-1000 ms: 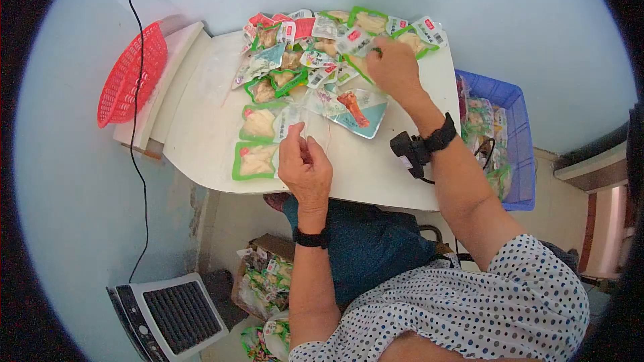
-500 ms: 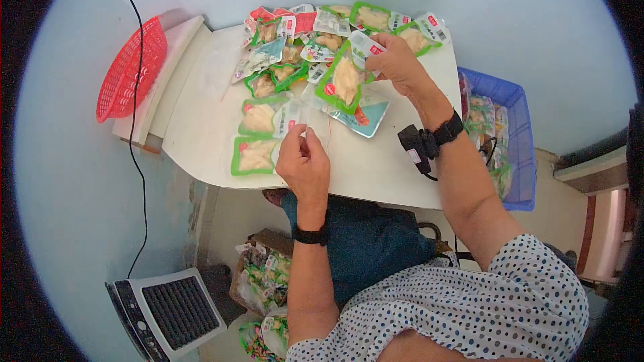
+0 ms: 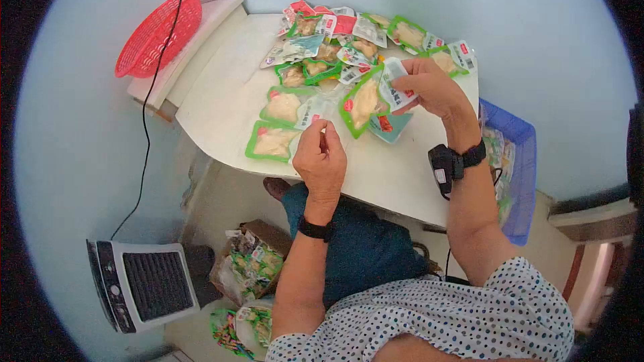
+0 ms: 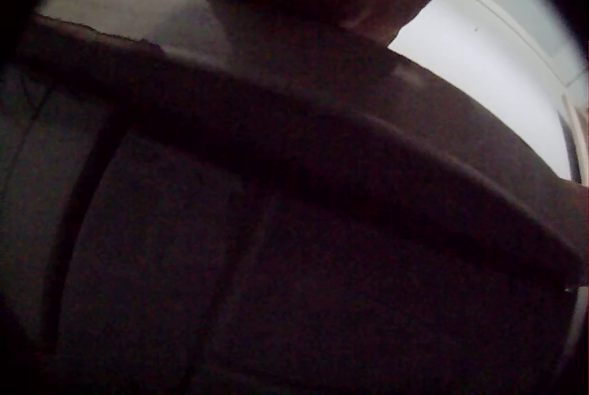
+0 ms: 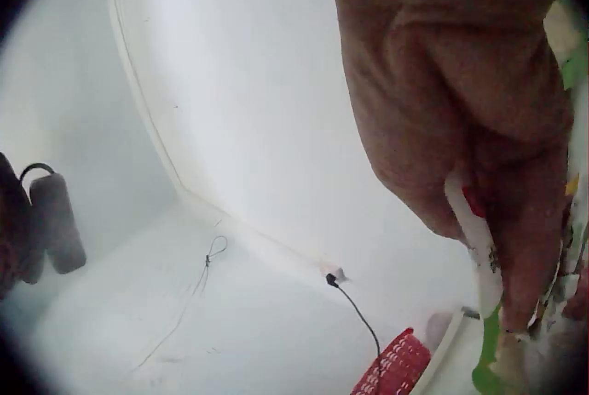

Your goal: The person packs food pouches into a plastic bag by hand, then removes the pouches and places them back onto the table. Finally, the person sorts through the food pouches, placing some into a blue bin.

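Note:
My right hand (image 3: 433, 90) pinches the white end of a green-edged food packet (image 3: 365, 100) with pale meat inside, held tilted above the table. In the right wrist view, fingers cover much of this packet (image 5: 490, 340). To the left, my left hand (image 3: 322, 157) has curled fingers, thumb and forefinger together at the edge of a clear plastic bag (image 3: 330, 102); its grip is partly hidden. Beside it lie two similar packets, an upper packet (image 3: 282, 106) and a lower packet (image 3: 272, 141). A teal packet (image 3: 391, 127) lies behind the held one.
A pile of mixed food packets (image 3: 329, 50) covers the back of the white table (image 3: 221, 87). A red basket (image 3: 161, 33) stands at left, a blue crate (image 3: 520, 161) at right. On the floor are a carton of packets (image 3: 251, 265) and an air cooler (image 3: 144, 285).
My right hand has lifted a green-edged packet off the pile and brought it nearer to me. The left hand stays beside the two packets. The head view has shifted.

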